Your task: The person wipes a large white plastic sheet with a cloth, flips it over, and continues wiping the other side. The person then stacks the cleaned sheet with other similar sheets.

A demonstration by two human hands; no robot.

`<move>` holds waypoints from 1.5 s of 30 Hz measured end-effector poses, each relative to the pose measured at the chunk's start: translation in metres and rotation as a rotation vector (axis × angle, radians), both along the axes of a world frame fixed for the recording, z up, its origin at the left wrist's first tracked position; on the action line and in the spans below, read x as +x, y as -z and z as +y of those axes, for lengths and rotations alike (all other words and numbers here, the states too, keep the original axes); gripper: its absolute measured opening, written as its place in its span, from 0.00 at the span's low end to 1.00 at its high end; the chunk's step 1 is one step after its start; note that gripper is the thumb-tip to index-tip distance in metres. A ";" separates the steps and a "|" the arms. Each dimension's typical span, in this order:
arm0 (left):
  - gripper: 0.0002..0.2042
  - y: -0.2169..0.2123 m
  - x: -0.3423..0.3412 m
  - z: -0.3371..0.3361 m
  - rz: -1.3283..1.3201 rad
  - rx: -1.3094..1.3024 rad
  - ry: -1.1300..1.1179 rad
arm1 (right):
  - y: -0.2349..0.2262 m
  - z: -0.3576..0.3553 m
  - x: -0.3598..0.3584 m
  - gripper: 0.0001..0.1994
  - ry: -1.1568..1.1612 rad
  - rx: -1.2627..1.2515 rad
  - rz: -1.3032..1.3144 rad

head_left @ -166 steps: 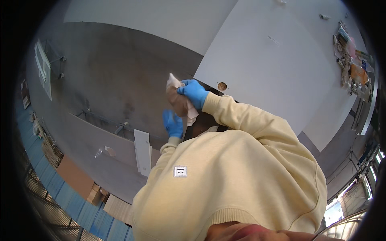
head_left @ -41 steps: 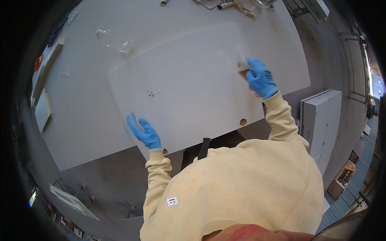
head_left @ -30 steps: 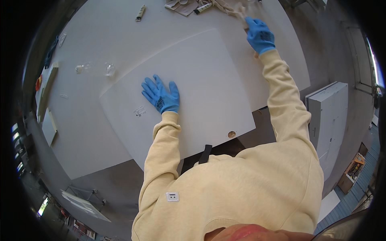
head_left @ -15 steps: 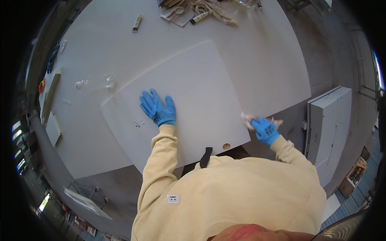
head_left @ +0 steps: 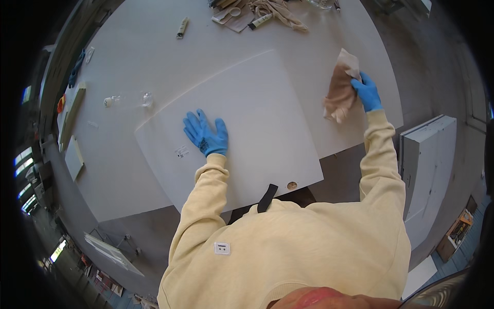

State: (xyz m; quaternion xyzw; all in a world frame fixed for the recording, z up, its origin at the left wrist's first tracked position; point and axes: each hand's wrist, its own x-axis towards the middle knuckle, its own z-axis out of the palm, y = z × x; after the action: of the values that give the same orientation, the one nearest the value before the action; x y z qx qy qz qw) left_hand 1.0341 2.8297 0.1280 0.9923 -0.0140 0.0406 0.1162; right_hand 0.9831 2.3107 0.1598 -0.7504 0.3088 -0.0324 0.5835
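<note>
A large white panel (head_left: 252, 113) lies on the white table in front of me. It has a round hole near its near right corner and a small printed label on its left part. My left hand (head_left: 207, 134), in a blue glove, rests flat on the panel beside the label, fingers spread. Right of the panel, over the table, my right hand (head_left: 368, 91), also in a blue glove, is closed on a crumpled pinkish-brown cloth (head_left: 340, 88). The cloth hangs out to the left of the fingers, with a paler end on top.
A clear plastic bottle (head_left: 128, 100) lies left of the panel. Farther off are a tube (head_left: 182, 28) and a pile of beige cloths (head_left: 275, 13) with another tube. Wooden strips (head_left: 72, 116) line the left edge. A stack of white panels (head_left: 429, 165) stands right of the table.
My right hand has swung up and away from the panel's near right edge to over the table at the right, carrying the cloth. My left hand stays on the panel.
</note>
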 end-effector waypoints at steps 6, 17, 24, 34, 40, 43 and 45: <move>0.36 0.003 -0.003 0.005 -0.023 0.001 0.000 | -0.012 0.143 0.193 0.16 -0.383 -1.309 -0.425; 0.37 0.002 -0.001 0.006 -0.005 -0.053 0.001 | 0.067 0.251 0.375 0.13 -0.409 -1.323 -0.066; 0.37 -0.004 -0.002 0.008 0.014 -0.051 -0.005 | 0.064 0.234 0.359 0.09 -0.382 -1.339 -0.462; 0.37 -0.007 -0.002 0.010 0.064 -0.030 -0.021 | 0.004 0.225 0.315 0.07 -0.060 -1.070 -0.765; 0.37 -0.002 -0.001 0.005 0.038 -0.059 0.029 | 0.005 0.224 0.194 0.05 0.140 -0.608 -0.456; 0.37 -0.002 -0.005 0.008 0.049 -0.049 0.021 | 0.007 0.247 0.082 0.04 -0.078 -0.773 -0.511; 0.37 -0.003 -0.005 0.014 0.048 -0.024 0.001 | 0.013 0.260 0.006 0.03 -0.245 -0.969 -0.358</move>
State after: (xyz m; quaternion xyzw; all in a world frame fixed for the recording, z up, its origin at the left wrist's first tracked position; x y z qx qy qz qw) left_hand 1.0289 2.8436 0.1312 0.9915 -0.0113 0.0168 0.1284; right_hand 0.9893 2.5709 0.1466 -0.9473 0.0642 -0.2305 0.2130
